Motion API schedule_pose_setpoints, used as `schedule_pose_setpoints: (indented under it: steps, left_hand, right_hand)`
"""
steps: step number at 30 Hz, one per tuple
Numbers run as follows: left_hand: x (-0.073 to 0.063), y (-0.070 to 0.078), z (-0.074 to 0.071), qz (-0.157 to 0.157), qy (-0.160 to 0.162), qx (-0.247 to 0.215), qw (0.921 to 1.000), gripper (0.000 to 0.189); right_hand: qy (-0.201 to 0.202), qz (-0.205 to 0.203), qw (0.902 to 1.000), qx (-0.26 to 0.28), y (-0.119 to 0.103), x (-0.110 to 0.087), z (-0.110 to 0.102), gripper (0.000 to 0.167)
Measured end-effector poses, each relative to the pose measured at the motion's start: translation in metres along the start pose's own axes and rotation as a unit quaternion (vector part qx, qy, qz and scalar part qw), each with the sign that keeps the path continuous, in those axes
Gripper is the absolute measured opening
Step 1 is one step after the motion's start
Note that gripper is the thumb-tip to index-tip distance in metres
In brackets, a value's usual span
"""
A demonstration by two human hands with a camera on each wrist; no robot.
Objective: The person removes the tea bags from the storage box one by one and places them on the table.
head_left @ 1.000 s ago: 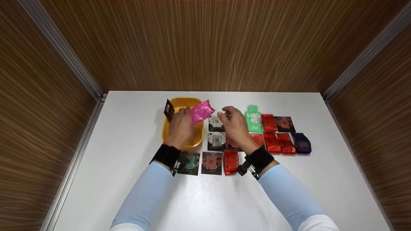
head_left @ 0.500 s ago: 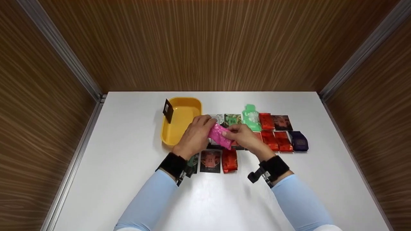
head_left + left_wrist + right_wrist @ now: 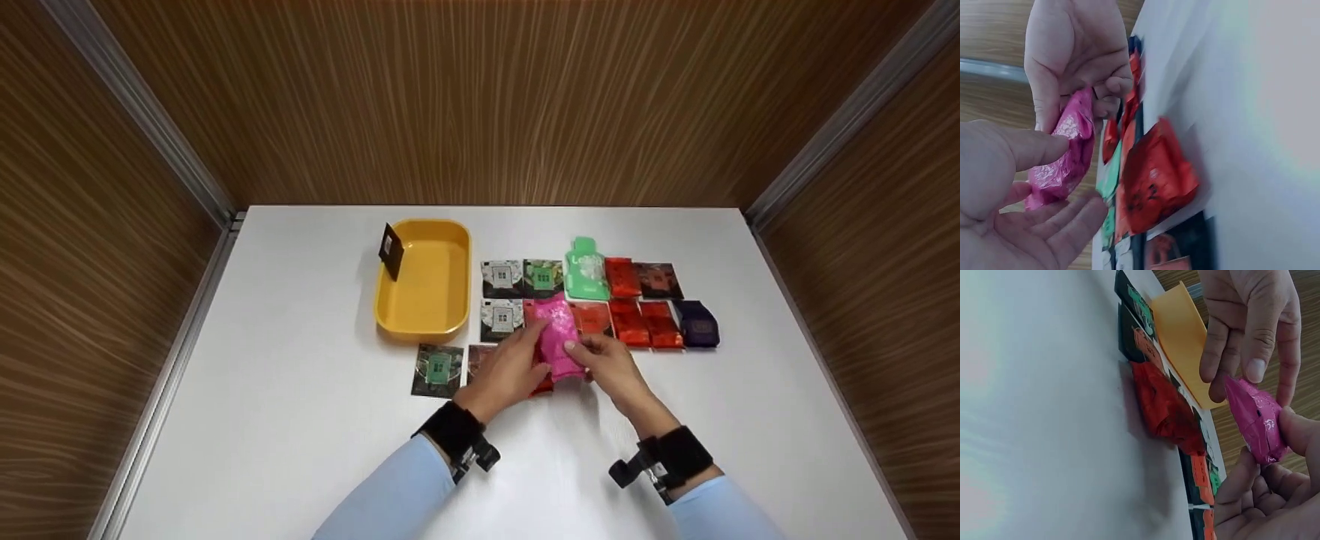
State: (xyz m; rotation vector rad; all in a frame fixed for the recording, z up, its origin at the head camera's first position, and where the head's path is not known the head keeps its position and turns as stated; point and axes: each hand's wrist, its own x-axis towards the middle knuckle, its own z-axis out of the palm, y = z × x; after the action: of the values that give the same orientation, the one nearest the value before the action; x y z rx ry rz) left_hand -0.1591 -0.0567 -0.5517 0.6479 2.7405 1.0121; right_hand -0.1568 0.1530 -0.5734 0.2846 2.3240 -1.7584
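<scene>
A shiny pink sachet (image 3: 556, 330) is held above the lower row of packets, between both hands. My right hand (image 3: 616, 373) pinches its lower right end, thumb on top. The left hand (image 3: 508, 369) has its thumb and index finger on the sachet's left side; its other fingers are loosely spread in the left wrist view. Below lies a red packet (image 3: 1157, 174), mostly covered by the left hand in the head view. A dark card-like packet with a red label (image 3: 1143, 346) lies beside it, partly hidden in the head view.
A yellow tray (image 3: 382, 315) stands at the left, a black card (image 3: 391, 253) upright at its rim. Rows of flat packets (image 3: 502, 279), red packets (image 3: 661, 325), a green pouch (image 3: 586, 271) and a dark purple packet (image 3: 698, 325) lie to its right. A green-labelled packet (image 3: 438, 370) is in front.
The left hand has brought the pink sachet out from over the yellow tray, toward the right and nearer. My right hand has taken hold of it, and the sachet has turned more upright.
</scene>
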Motion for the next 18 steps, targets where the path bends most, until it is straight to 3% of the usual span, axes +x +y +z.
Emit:
schedule_pose_setpoints:
  steps: [3,7,11,18]
  left_hand:
    - [-0.006,-0.003,0.014,0.056,-0.001,0.101,0.9933,0.057]
    - [-0.014,-0.009,0.026,0.126,0.009,0.208,0.97,0.039]
    - [-0.019,-0.013,0.03,0.158,0.016,0.228,0.9606,0.033]
    - [-0.021,-0.014,0.031,0.154,0.018,0.241,0.9581,0.032]
  right_hand:
    - [0.031,0.029,0.9989,-0.019,0.013,-0.011,-0.011,0.031]
    - [0.034,0.065,0.9954,-0.061,0.028,-0.024,-0.019,0.027]
    - [0.016,0.069,0.9925,-0.1,0.035,-0.032,-0.015,0.027]
    - [-0.007,0.047,0.9781,-0.203,0.027,-0.031,-0.008,0.03]
